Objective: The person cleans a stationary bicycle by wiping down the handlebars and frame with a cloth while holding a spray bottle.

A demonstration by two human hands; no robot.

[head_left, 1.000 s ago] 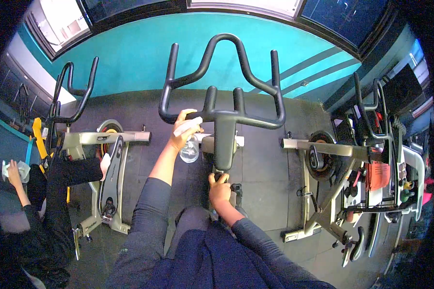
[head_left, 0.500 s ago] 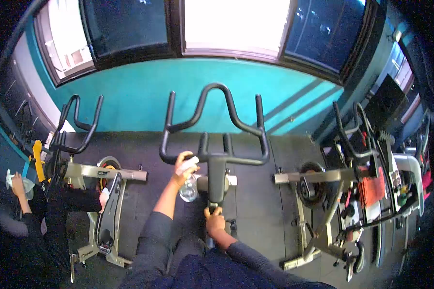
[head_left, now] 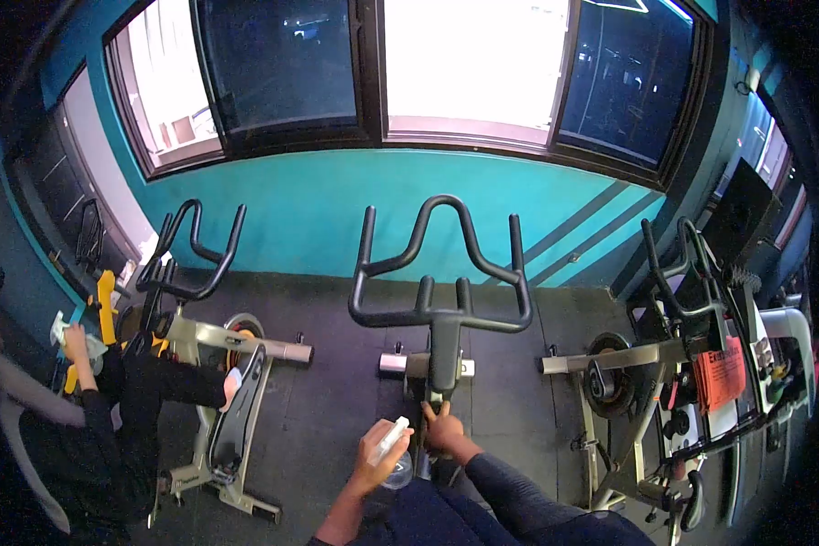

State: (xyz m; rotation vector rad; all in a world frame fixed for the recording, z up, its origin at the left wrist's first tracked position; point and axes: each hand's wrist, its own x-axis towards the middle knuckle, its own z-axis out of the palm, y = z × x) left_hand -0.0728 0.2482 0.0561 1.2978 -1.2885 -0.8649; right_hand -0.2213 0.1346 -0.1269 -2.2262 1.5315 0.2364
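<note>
In the head view, my left hand (head_left: 373, 460) is closed round a clear spray bottle (head_left: 397, 471) with a white trigger head, low in front of my body. My right hand (head_left: 446, 431) is beside it, fingers curled at the lower end of the black upright part (head_left: 444, 355) of an exercise bike. What those fingers grip is hidden. The bike's black handlebar (head_left: 441, 320) stands ahead of both hands, untouched by either.
Another exercise bike (head_left: 246, 355) stands to the left, where a person in dark clothes holds a spray bottle (head_left: 91, 346). A third bike (head_left: 610, 359) is on the right, near a red sign (head_left: 721, 375). A teal wall (head_left: 318, 209) with windows lies ahead.
My left hand has brought the spray bottle down from beside the handlebar toward my body. My right hand stays at the bike's upright part. The view has tilted up and shifted left.
</note>
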